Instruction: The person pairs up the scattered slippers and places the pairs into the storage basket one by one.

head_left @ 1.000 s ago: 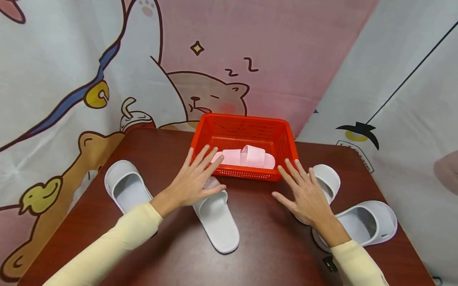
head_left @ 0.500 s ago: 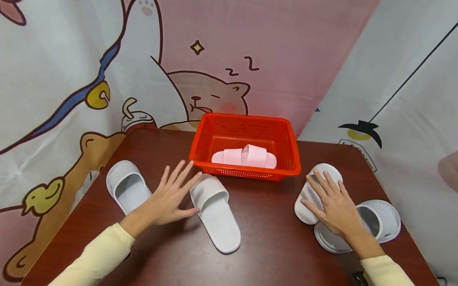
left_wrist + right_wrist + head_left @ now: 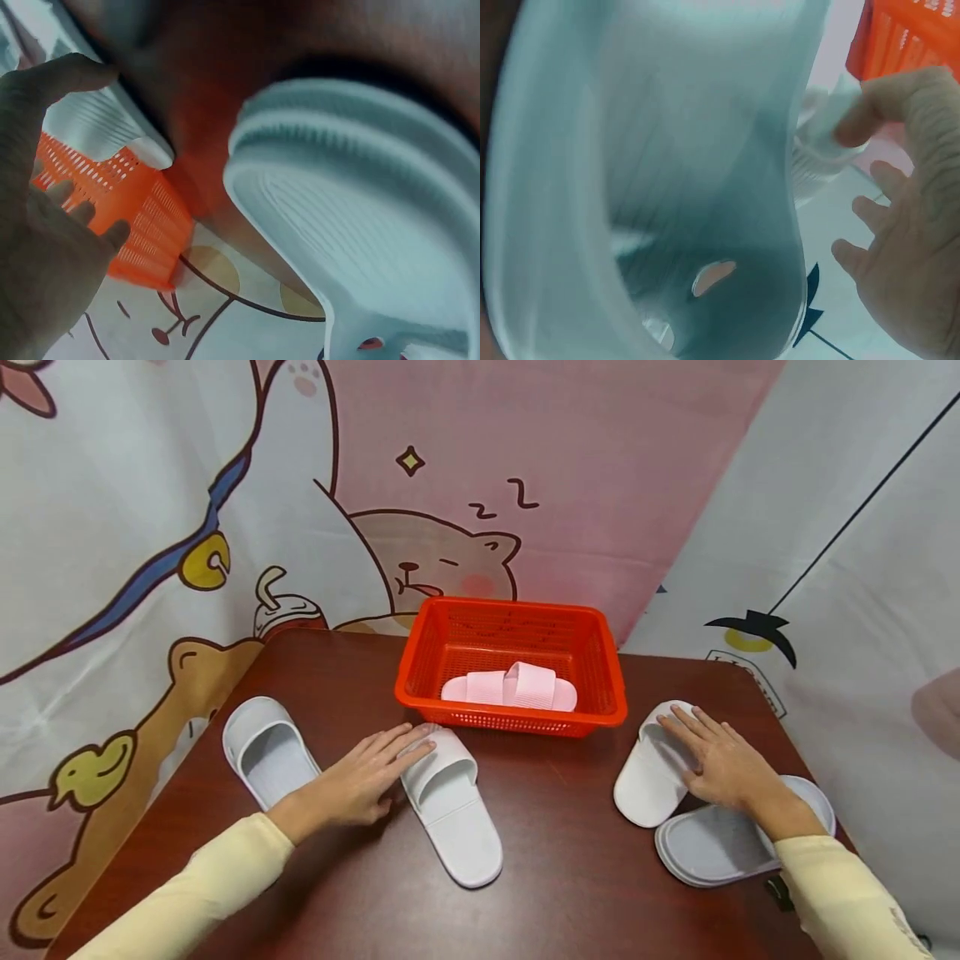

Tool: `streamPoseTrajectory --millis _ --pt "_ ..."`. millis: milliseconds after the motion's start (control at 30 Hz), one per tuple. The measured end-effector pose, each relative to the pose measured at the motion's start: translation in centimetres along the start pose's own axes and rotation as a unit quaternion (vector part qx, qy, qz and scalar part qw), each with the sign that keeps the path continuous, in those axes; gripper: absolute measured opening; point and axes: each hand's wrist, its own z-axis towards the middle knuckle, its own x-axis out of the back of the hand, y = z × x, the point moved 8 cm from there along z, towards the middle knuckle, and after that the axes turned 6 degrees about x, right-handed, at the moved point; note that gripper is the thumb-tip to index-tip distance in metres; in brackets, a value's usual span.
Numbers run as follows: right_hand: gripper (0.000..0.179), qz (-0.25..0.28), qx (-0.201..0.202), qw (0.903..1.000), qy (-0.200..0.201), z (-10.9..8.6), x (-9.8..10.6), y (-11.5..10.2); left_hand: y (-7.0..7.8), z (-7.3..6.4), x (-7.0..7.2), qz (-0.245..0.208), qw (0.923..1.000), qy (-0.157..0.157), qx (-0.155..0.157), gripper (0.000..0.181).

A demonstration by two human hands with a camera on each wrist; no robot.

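Note:
My left hand (image 3: 352, 781) hovers at the strap end of a white slide slipper (image 3: 468, 835), its fingertips over the edge of the strap. In the left wrist view, thumb and fingers are apart, with that white slipper (image 3: 97, 127) behind the thumb. My right hand (image 3: 727, 768) reaches over the strap of another white slipper (image 3: 648, 785); whether it touches is unclear. Its thumb and fingers are apart in the right wrist view, the white slipper (image 3: 825, 142) beyond them. A pale grey slipper (image 3: 708, 847) lies partly under my right forearm.
A red plastic basket (image 3: 517, 720) at the back holds pink slippers (image 3: 528, 689). Another pale grey slipper (image 3: 266, 743) lies at the left, partly behind my left wrist. Printed curtains (image 3: 600, 468) stand behind the brown table (image 3: 555, 893). A small black object (image 3: 780, 893) is near the right forearm.
Both hands have moved away from the basket and apart, the left back leftward and lower, the right out to the right white slipper. Their spread fingers have come closer together. The slippers stay put.

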Motion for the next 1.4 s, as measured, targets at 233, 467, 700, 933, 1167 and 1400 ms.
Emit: streamPoseTrajectory --millis 233,467,700,933,1167,1400 --pt "0.102 0.015 -0.017 0.9966 -0.079 1.1 -1.2 1.8 -0.3 1.1 -1.2 0.005 0.9987 -0.037 -0.034 0.104" --pt "0.106 -0.041 0.001 0.9932 -0.109 1.6 -1.6 3.1 -0.3 2.3 -1.3 0.017 0.9969 -0.065 -0.041 0.108" --pt "0.109 -0.086 0.050 0.9903 -0.097 2.2 -1.8 3.5 -0.3 3.4 -1.6 0.059 0.9926 -0.090 -0.057 0.111" --pt "0.110 -0.131 0.122 0.9802 -0.086 2.6 -2.5 2.3 0.1 4.2 -1.8 0.106 0.9857 -0.102 -0.083 0.108" --pt "0.102 -0.160 0.154 0.9729 -0.064 2.4 -2.6 2.0 0.3 5.2 -2.2 0.138 0.9803 -0.123 -0.069 0.107" --pt "0.105 -0.163 0.182 0.9672 -0.070 2.2 -2.3 1.6 0.8 5.6 -2.8 0.158 0.9743 -0.142 -0.075 0.112"
